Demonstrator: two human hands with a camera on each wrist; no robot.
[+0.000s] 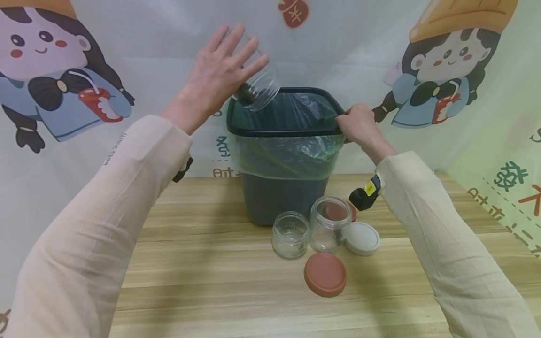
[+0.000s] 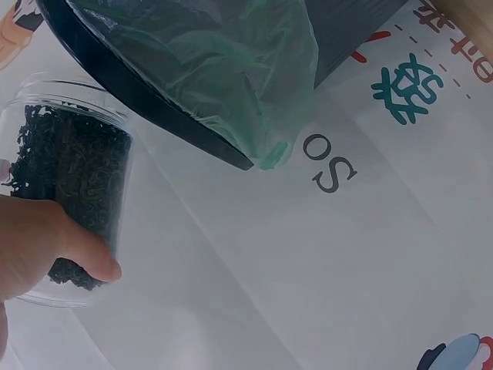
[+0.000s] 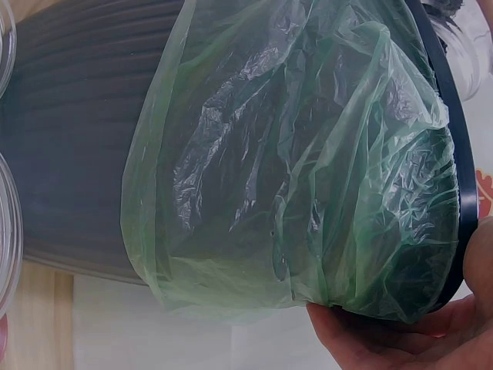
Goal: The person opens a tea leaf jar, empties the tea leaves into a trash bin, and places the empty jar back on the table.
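Note:
My left hand [image 1: 220,65] holds a clear glass jar [image 1: 267,89] tilted over the left side of a dark bin [image 1: 283,197], its mouth toward the bin. Dark dried leaves, like loose tea [image 2: 85,169], fill much of the jar, and the thumb lies across its side in the left wrist view. At the bin's right corner, my right hand [image 1: 359,123] grips the black rim [image 1: 291,133]. A translucent green bin liner [image 3: 308,169] is folded down over the outside of that rim.
On the wooden table [image 1: 203,291] before the bin stand a short ribbed glass jar [image 1: 290,237] and a taller glass jar [image 1: 325,237]. Near them lie a white lid [image 1: 362,238], a red lid [image 1: 325,274] and another red lid [image 1: 352,210]. A printed cloth [image 1: 169,28] hangs behind.

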